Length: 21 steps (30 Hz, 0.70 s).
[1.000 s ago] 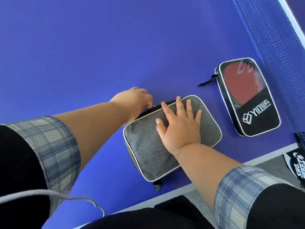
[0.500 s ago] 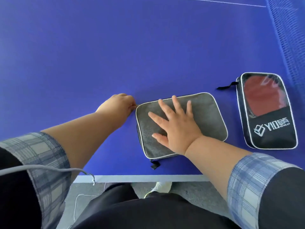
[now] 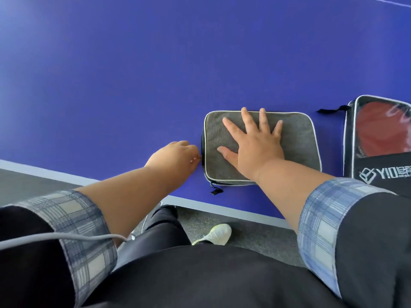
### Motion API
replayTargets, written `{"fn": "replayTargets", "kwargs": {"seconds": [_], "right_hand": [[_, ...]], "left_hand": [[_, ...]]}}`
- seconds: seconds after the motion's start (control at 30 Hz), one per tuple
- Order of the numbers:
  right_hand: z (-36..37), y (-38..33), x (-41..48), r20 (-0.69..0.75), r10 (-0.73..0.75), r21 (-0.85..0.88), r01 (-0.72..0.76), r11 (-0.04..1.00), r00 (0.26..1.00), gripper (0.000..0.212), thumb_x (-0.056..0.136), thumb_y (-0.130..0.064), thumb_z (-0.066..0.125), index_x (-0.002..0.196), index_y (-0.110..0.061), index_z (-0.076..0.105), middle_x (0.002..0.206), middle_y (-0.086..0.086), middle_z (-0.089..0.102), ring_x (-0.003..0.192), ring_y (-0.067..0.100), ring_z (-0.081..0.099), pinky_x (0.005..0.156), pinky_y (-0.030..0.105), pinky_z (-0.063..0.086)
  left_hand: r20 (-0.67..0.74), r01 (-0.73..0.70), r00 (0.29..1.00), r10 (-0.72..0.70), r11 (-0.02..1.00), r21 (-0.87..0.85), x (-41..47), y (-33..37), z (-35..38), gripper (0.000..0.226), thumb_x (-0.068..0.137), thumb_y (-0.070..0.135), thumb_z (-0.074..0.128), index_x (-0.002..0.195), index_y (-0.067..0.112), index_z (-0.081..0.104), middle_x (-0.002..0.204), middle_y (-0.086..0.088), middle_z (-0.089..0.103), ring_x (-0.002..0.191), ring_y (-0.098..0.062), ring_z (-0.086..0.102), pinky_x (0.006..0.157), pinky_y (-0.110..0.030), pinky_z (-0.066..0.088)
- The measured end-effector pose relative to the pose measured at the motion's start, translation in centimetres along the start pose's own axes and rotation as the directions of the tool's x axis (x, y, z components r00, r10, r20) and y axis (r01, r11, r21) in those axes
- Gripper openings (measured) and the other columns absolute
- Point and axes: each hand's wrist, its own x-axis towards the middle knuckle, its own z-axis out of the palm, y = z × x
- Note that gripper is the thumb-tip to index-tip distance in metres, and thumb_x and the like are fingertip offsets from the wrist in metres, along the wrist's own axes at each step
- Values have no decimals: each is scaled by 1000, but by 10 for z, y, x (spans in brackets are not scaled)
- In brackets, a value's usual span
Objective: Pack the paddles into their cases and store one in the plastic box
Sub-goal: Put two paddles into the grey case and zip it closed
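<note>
A grey fabric paddle case point(image 3: 295, 138) with pale piping lies flat near the front edge of the blue table point(image 3: 133, 74). My right hand point(image 3: 253, 143) rests flat on top of it, fingers spread. My left hand point(image 3: 175, 156) pinches the zipper pull at the case's left side, fingers closed. A second zipper tab point(image 3: 215, 191) hangs at the case's front left corner. To the right lies a black case point(image 3: 378, 170) with a clear window showing a red paddle point(image 3: 378, 132) inside. No plastic box is in view.
The table's white front edge point(image 3: 222, 207) runs diagonally below the cases. Grey floor, my dark trousers and a white shoe point(image 3: 215, 235) are beneath. A grey cable point(image 3: 66, 237) crosses my left sleeve.
My left hand has drawn the zipper from the case's far edge round the corner and down its left side. My right hand stays pressed on the case. The camera has swung left and downward.
</note>
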Motion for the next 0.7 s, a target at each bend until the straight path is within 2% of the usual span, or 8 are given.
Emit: {"fn": "replayTargets", "kwargs": {"seconds": [0.13, 0.23, 0.37, 0.43, 0.5, 0.57, 0.63, 0.7], "right_hand": [[2, 0, -1, 4, -1, 8, 1, 1000, 1000, 80, 82, -86, 7, 153, -50, 11, 167, 3, 12, 150, 45, 5, 109, 77, 8], [2, 0, -1, 6, -6, 15, 6, 1000, 1000, 80, 82, -85, 7, 153, -50, 12, 167, 4, 12, 150, 44, 4, 109, 77, 7], [1, 0, -1, 34, -3, 20, 2, 1000, 999, 81, 81, -85, 6, 154, -49, 11, 167, 4, 10, 150, 44, 1, 110, 77, 5], [-1, -3, -3, 67, 6, 28, -8, 1000, 998, 81, 81, -84, 7, 154, -48, 9, 168, 4, 7, 150, 44, -2, 110, 76, 4], [-5, -2, -6, 100, -6, 68, -1, 998, 995, 81, 82, -83, 14, 154, -46, 10, 168, 4, 3, 151, 41, -4, 112, 75, 4], [-11, 6, -16, 94, 1, 172, -17, 985, 996, 79, 86, -78, 29, 155, -43, 15, 168, 5, 5, 152, 37, -3, 114, 72, 7], [-18, 23, -30, 46, 140, 284, -148, 947, 989, 76, 88, -71, 42, 154, -39, 22, 167, 4, 10, 153, 31, 2, 115, 67, 10], [-22, 50, -47, 66, 396, 395, -389, 833, 916, 74, 89, -63, 51, 153, -33, 28, 165, 6, 18, 152, 30, 11, 116, 62, 18]], "left_hand": [[-21, 29, 999, -30, 999, -46, -25, 19, 14, 23, 95, 33, 46, 88, 20, 63, 91, 3, 55, 87, -19, 55, 64, -35, 48], [70, 9, 998, -8, 1000, -19, -36, 30, 20, 23, 96, 34, 45, 91, 22, 65, 93, 4, 56, 91, -19, 55, 72, -38, 53], [114, 30, 993, -27, 999, -26, -42, 43, 26, 24, 98, 36, 46, 92, 23, 64, 94, 3, 55, 89, -20, 57, 71, -38, 53], [171, 27, 985, -24, 1000, -15, -42, 43, 25, 24, 97, 42, 49, 99, 25, 65, 101, 5, 56, 93, -19, 58, 77, -39, 53], [255, 12, 967, -10, 1000, -4, -43, 41, 16, 29, 94, 52, 50, 110, 33, 64, 108, 11, 55, 96, -16, 59, 82, -38, 52], [269, 20, 963, -27, 999, 30, -44, 37, 8, 31, 94, 56, 43, 109, 38, 64, 108, 14, 57, 94, -15, 60, 81, -37, 52], [191, 97, 976, -102, 995, 32, -41, 31, -2, 31, 96, 49, 38, 102, 32, 64, 102, 8, 65, 87, -18, 63, 76, -35, 53], [158, 323, 942, -297, 931, -171, -34, 29, -11, 29, 96, 43, 40, 108, 28, 62, 97, 0, 68, 80, -23, 67, 70, -37, 58]]}}
